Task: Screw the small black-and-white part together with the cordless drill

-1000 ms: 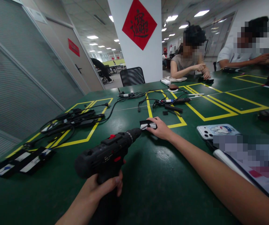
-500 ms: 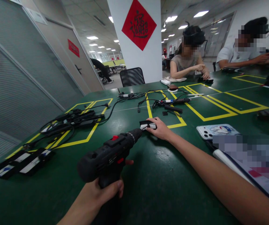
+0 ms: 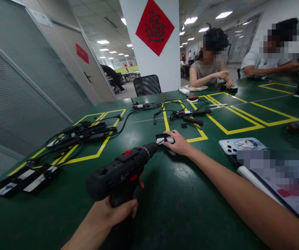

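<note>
My left hand (image 3: 115, 211) is wrapped round the grip of a black cordless drill (image 3: 120, 170) with red buttons, held level above the green table (image 3: 180, 208). The drill's chuck points at a small black-and-white part (image 3: 164, 139) lying on the table. My right hand (image 3: 178, 143) reaches forward and presses down on that part, fingers closed over its right end. The drill tip meets the part's left end; the bit itself is too small to make out.
Yellow tape outlines mark the tabletop. Black cables and adapters (image 3: 82, 133) lie at the left, flat black-and-white strips (image 3: 22, 180) nearer the left edge. More tools and cables (image 3: 191, 114) lie beyond. A phone (image 3: 239, 145) rests at my right. Two people sit at the far side.
The drill has hardly moved: it sits slightly lower and nearer than a second ago. My left forefinger has curled in toward the trigger. My right hand stays on the part.
</note>
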A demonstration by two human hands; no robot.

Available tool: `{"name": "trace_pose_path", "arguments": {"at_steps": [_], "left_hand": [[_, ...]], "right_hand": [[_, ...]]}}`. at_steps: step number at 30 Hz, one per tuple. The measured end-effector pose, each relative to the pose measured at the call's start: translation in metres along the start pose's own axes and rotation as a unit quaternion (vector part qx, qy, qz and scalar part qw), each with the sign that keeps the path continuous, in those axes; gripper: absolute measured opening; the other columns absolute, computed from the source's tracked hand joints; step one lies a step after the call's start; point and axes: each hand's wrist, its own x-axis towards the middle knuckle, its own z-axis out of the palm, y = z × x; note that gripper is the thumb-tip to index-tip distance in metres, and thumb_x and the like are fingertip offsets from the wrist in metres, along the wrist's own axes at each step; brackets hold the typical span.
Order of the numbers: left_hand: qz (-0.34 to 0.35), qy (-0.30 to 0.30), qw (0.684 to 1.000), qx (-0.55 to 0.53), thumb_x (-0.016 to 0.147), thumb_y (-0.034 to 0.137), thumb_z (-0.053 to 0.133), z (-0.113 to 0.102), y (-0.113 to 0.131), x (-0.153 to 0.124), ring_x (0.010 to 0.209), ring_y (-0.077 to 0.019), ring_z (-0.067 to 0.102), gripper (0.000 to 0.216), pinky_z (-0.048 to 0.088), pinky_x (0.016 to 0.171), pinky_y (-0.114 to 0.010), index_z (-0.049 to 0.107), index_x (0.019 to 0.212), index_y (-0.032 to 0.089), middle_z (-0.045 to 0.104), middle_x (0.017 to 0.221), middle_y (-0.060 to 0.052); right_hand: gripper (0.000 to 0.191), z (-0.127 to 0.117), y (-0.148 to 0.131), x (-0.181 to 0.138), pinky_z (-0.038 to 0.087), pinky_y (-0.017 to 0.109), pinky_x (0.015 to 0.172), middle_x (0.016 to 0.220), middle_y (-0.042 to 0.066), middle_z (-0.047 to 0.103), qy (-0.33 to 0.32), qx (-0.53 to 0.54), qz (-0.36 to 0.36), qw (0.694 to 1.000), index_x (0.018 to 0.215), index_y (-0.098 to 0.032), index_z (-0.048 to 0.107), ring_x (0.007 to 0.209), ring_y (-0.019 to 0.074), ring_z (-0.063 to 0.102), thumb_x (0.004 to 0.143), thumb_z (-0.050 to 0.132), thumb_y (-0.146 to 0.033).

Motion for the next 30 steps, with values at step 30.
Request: {"name": "trace_pose_path", "arguments": {"at_steps": [30], "left_hand": [[-0.027, 0.02, 0.999, -0.019, 0.071, 0.051, 0.064, 0.0011, -0.0007, -0.0004, 0.06, -0.0197, 0.053, 0.043, 0.039, 0.059, -0.03, 0.068, 0.095, 0.016, 0.06, 0.061, -0.002]], "right_hand": [[0.049, -0.0004, -0.0003, 0.0002, 0.043, 0.033, 0.092, 0.113, 0.007, 0.051, -0.003, 0.001, 0.003, 1.0, 0.128, -0.023, 0.053, 0.098, 0.0192, 0.057, 0.082, 0.065, -0.036]]}}
